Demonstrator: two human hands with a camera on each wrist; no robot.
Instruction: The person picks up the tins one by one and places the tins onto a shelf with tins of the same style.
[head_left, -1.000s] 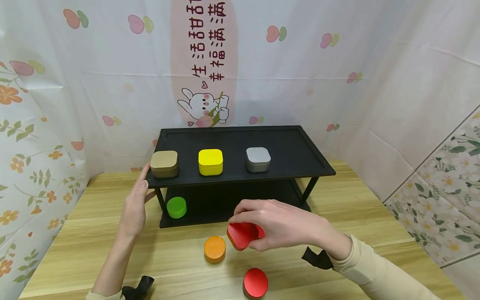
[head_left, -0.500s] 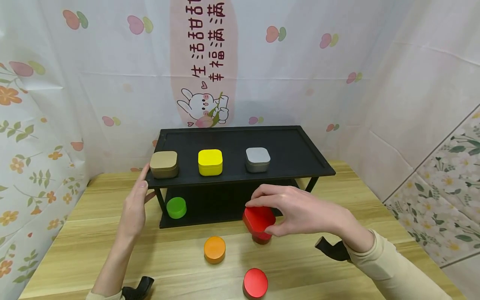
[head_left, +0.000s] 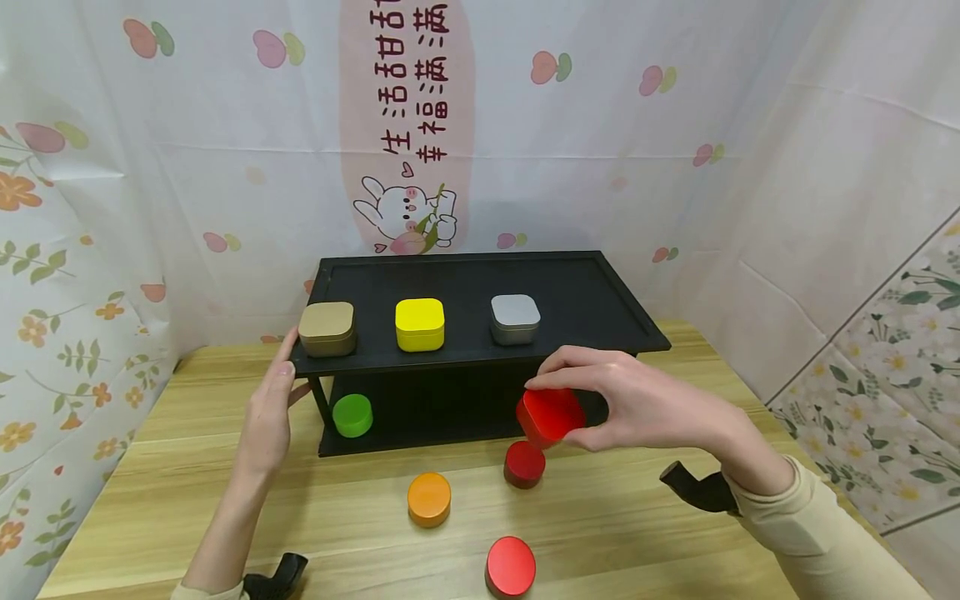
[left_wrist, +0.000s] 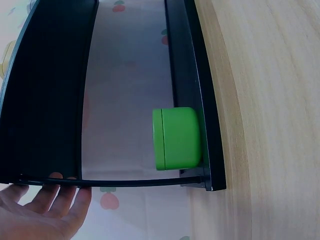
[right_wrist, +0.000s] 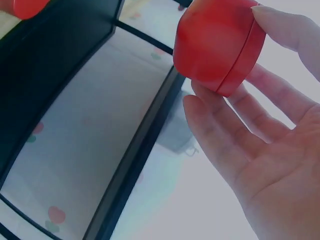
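My right hand (head_left: 637, 400) pinches a red rounded-square lidded box (head_left: 551, 417) between thumb and fingers. It is tilted in the air before the right part of the black two-tier rack (head_left: 465, 258). In the right wrist view, the lid seam of the red box (right_wrist: 220, 45) shows beside the thumb. My left hand (head_left: 266, 417) holds the rack's left end at the upper tier; in the left wrist view, fingertips of the left hand (left_wrist: 55, 215) hook over the side rail. A green round tin (head_left: 352, 415) stands at the left of the lower tier.
Along the upper tier's front stand a beige box (head_left: 327, 329), a yellow box (head_left: 420, 325) and a grey box (head_left: 515, 319). On the wooden table before the rack are an orange round tin (head_left: 429, 500), a dark red round tin (head_left: 524, 464) and a brighter red round tin (head_left: 510, 567).
My right hand has carried the red box to the right and up, away from over the dark red tin, which now shows whole. The left hand has stayed on the rack.
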